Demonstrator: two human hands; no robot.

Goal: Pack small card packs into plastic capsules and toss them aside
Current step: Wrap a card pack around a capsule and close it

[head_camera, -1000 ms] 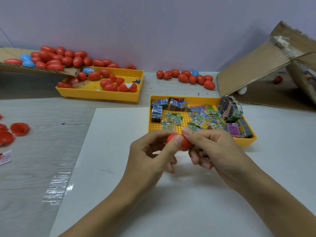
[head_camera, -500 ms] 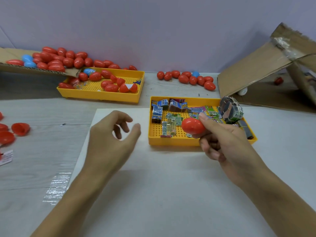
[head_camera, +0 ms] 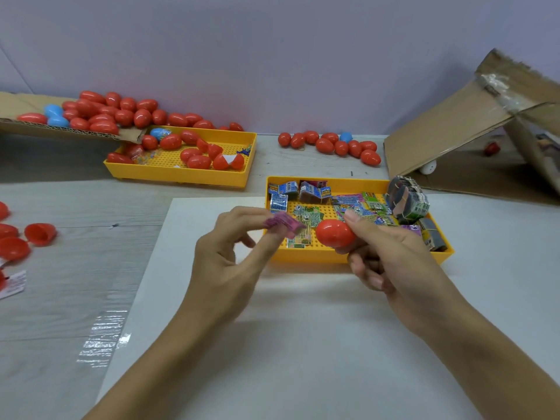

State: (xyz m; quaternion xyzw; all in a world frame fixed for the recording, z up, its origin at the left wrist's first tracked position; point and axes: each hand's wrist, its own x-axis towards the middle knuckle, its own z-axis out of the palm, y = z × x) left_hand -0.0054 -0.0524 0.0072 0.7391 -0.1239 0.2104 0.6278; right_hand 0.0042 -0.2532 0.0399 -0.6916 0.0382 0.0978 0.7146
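Observation:
My right hand (head_camera: 391, 256) grips a red plastic capsule (head_camera: 334, 233) between thumb and fingers, over the front of the yellow tray of card packs (head_camera: 357, 256). My left hand (head_camera: 230, 253) pinches a small pink card pack (head_camera: 285, 223) at the tray's left edge, a short way left of the capsule. Several loose card packs (head_camera: 306, 219) lie in the tray, and a taped bundle of packs (head_camera: 407, 203) stands at its right.
A second yellow tray (head_camera: 181, 174) with red capsules sits behind left. Capsules spill from a cardboard flap (head_camera: 60, 128); a row of capsules (head_camera: 330, 144) lies by the wall. Open capsule halves (head_camera: 39, 233) lie far left. A cardboard box (head_camera: 472, 131) stands at right. White paper (head_camera: 303, 344) covers the near table.
The left hand let go of the capsule, swung left, then came back to the tray and now pinches a pink pack. The right hand kept the capsule and lifted it over the tray.

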